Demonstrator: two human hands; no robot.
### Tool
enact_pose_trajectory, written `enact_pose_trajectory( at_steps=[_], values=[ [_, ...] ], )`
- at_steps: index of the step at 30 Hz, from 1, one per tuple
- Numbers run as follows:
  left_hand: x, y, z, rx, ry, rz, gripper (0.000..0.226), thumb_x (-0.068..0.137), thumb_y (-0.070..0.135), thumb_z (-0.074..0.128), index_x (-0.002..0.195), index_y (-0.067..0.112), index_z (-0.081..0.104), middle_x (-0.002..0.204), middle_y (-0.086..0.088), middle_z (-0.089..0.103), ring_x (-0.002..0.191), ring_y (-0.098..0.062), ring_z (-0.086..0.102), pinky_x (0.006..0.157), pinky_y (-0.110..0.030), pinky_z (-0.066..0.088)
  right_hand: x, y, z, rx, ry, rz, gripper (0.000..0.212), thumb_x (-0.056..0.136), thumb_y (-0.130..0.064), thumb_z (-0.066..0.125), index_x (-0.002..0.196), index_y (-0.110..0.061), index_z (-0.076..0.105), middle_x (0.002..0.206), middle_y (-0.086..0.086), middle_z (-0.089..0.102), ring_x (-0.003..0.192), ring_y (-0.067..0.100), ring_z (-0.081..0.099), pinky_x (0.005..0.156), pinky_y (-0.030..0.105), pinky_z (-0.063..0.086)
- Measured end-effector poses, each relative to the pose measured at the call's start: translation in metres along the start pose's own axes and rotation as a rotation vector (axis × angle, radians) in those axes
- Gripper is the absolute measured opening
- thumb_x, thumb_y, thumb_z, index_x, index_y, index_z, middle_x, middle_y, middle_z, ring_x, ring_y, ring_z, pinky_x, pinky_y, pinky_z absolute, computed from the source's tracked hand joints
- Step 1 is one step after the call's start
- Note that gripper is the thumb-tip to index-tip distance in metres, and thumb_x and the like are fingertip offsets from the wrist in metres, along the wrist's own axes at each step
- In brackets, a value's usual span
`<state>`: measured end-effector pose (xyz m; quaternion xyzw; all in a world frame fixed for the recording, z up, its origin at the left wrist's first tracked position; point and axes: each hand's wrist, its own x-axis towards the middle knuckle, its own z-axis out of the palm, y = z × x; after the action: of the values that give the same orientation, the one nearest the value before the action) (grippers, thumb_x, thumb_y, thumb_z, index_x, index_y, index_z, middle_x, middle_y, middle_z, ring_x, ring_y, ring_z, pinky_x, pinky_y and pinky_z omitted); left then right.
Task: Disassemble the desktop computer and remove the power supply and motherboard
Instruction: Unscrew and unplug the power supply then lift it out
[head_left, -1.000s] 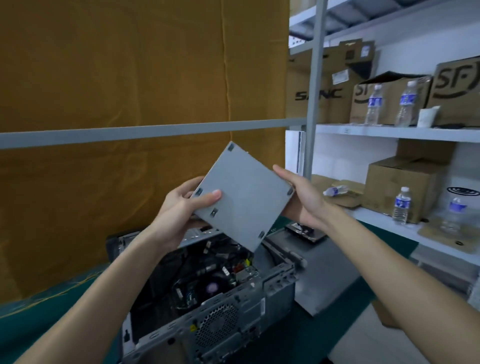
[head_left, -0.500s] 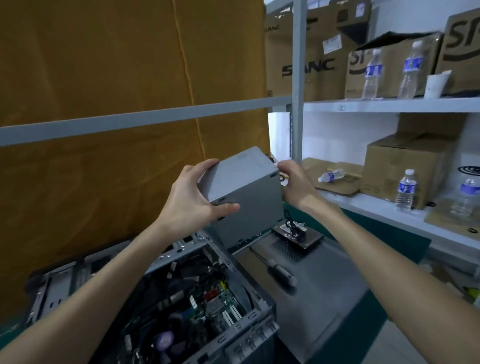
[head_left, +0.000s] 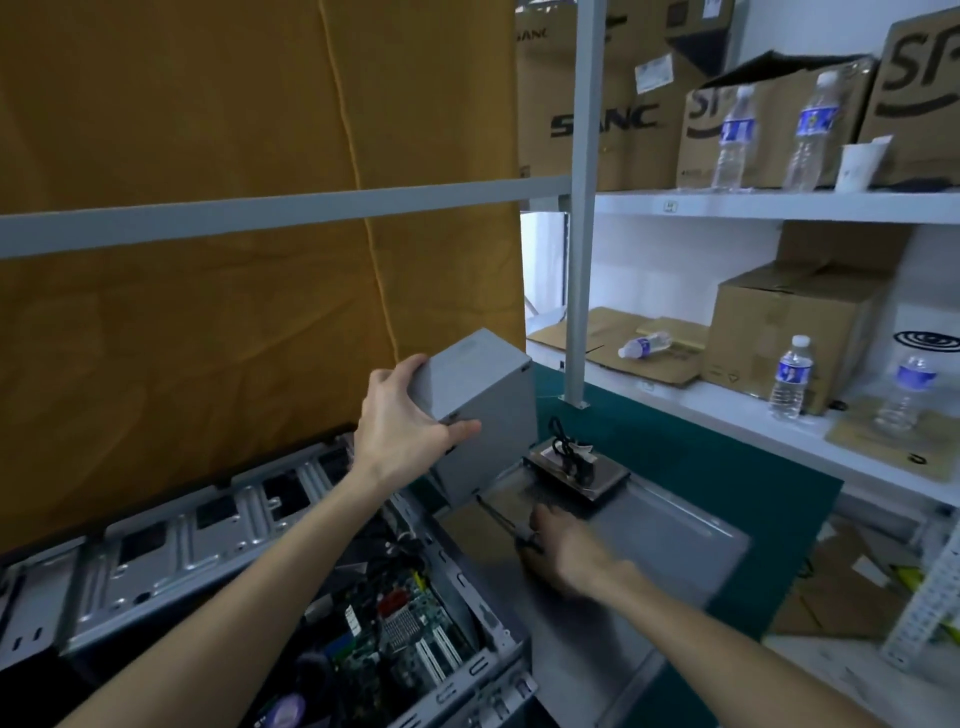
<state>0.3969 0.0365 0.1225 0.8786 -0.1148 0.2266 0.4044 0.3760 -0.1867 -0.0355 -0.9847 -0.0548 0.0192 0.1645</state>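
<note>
Power supply's out: left hand (head_left: 410, 431) grips the grey metal box (head_left: 480, 410) beside the open case (head_left: 363, 597). Right hand (head_left: 566, 551) curls at the black-handled screwdriver (head_left: 511, 525) (grasp too blurred to tell). Motherboard (head_left: 395, 639) screws next, I'd judge.

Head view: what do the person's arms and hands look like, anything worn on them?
Both forearms are bare as far as the frame shows, with no sleeves in view. The left hand and right hand wear no gloves; no watch or rings show. The right hand is motion-blurred, so fine detail there is unclear.
</note>
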Motion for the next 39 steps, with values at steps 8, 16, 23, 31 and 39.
enact_pose_trajectory(
  at_steps=[8, 16, 23, 31, 39],
  values=[
    [0.008, 0.007, 0.033, 0.025, -0.100, -0.047, 0.103, 0.059, 0.057, 0.089, 0.147, 0.031, 0.041, 0.119, 0.008, 0.039, 0.112, -0.016, 0.046, 0.095, -0.042, 0.050, -0.036, 0.043, -0.032, -0.080, -0.068, 0.117, 0.025, 0.082, -0.046, 0.059, 0.084, -0.024, 0.048, 0.093, 0.004, 0.061, 0.080, 0.026, 0.057, 0.055, 0.031, 0.035],
    [0.006, 0.001, 0.055, 0.120, -0.183, -0.090, 0.102, 0.059, 0.055, 0.089, 0.146, 0.027, 0.044, 0.122, 0.003, 0.043, 0.116, -0.024, 0.049, 0.096, -0.051, 0.052, -0.047, 0.074, -0.075, -0.197, -0.516, 0.292, 0.032, 0.063, -0.041, 0.070, 0.066, -0.012, 0.056, 0.047, -0.002, 0.057, 0.049, 0.022, 0.056, 0.051, 0.022, 0.040],
    [0.009, -0.012, 0.065, 0.134, -0.231, -0.172, 0.105, 0.059, 0.052, 0.091, 0.148, 0.023, 0.043, 0.121, 0.001, 0.041, 0.117, -0.026, 0.050, 0.098, -0.049, 0.052, -0.031, 0.083, -0.080, -0.136, -0.542, 0.345, 0.026, 0.075, -0.042, 0.070, 0.075, -0.018, 0.060, 0.061, 0.003, 0.058, 0.048, 0.022, 0.051, 0.052, 0.024, 0.042],
    [0.012, -0.010, 0.077, 0.103, -0.256, -0.157, 0.105, 0.060, 0.049, 0.093, 0.148, 0.018, 0.045, 0.127, -0.001, 0.043, 0.119, -0.024, 0.048, 0.100, -0.046, 0.052, 0.040, 0.058, -0.083, 0.299, 0.078, 0.122, 0.066, 0.091, -0.025, 0.067, 0.147, -0.018, 0.034, 0.140, 0.010, 0.048, 0.124, 0.027, 0.054, 0.096, 0.036, 0.046],
    [0.019, -0.013, 0.054, 0.100, -0.234, -0.020, 0.101, 0.059, 0.051, 0.092, 0.145, 0.026, 0.045, 0.120, 0.006, 0.043, 0.112, -0.017, 0.047, 0.094, -0.041, 0.052, 0.111, 0.026, -0.105, 0.643, 0.214, -0.069, 0.017, 0.100, -0.005, 0.060, 0.112, -0.012, 0.071, 0.106, 0.009, 0.068, 0.089, 0.019, 0.070, 0.074, 0.031, 0.058]
  ],
)
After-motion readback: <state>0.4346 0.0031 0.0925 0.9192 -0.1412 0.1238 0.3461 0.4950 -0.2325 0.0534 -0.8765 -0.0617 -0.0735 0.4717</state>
